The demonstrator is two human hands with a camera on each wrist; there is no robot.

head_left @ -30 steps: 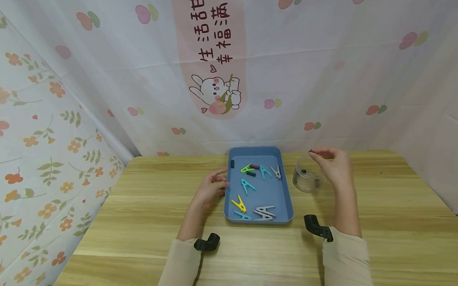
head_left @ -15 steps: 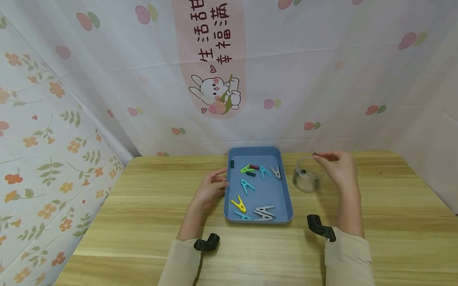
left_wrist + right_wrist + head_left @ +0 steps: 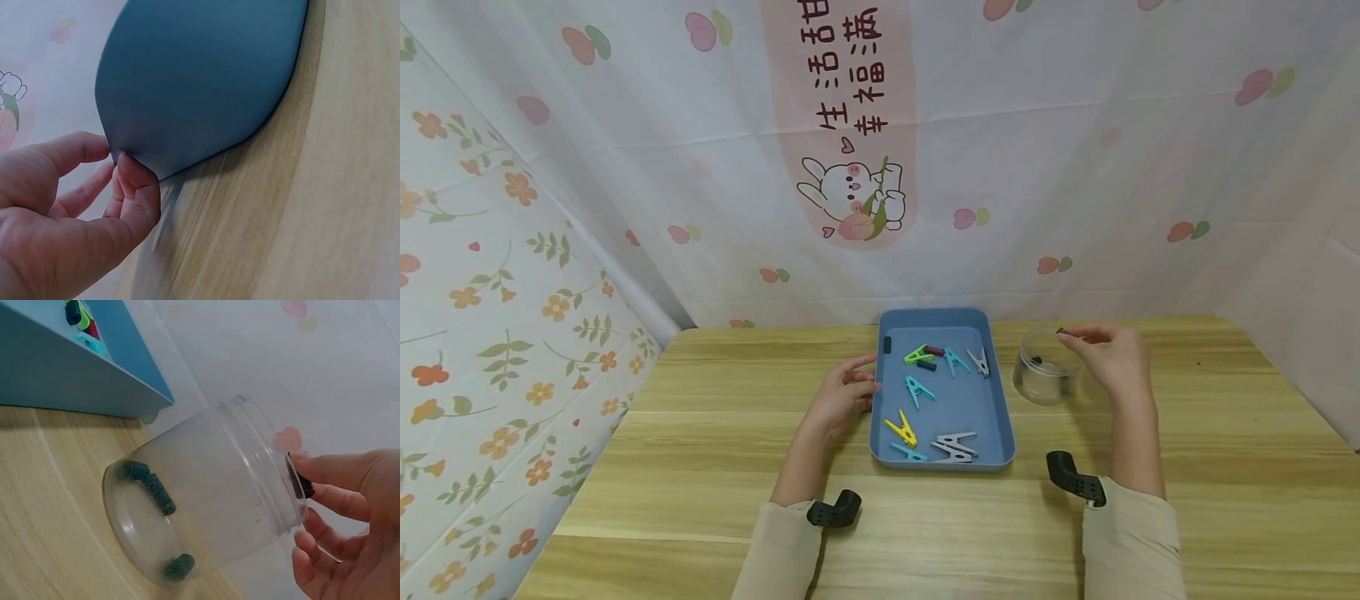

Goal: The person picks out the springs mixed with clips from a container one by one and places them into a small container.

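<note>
My left hand [image 3: 841, 392] holds the left rim of a shallow blue tray [image 3: 997, 425], thumb and fingertips at its edge in the left wrist view. Over the mouth of a clear plastic jar [image 3: 206, 469], my right hand [image 3: 350, 519] pinches a small dark ribbed coil [image 3: 302, 480] between thumb and forefinger. The jar stands right of the tray. Several dark green coils [image 3: 160, 495] lie on its bottom. Inside the tray are a red coil [image 3: 934, 351], a dark coil [image 3: 927, 365] and another dark coil [image 3: 887, 344].
The tray also holds several clothespins: a yellow clothespin [image 3: 901, 427], a lime clothespin [image 3: 917, 355], light blue clothespins [image 3: 919, 390] and grey clothespins [image 3: 953, 455]. Beneath everything is a wooden table [image 3: 715, 467]. A printed curtain [image 3: 1000, 167] hangs behind the tray and jar.
My right hand has moved slightly right and down with the coil, closer over the jar's mouth. The left hand and the tray have stayed put.
</note>
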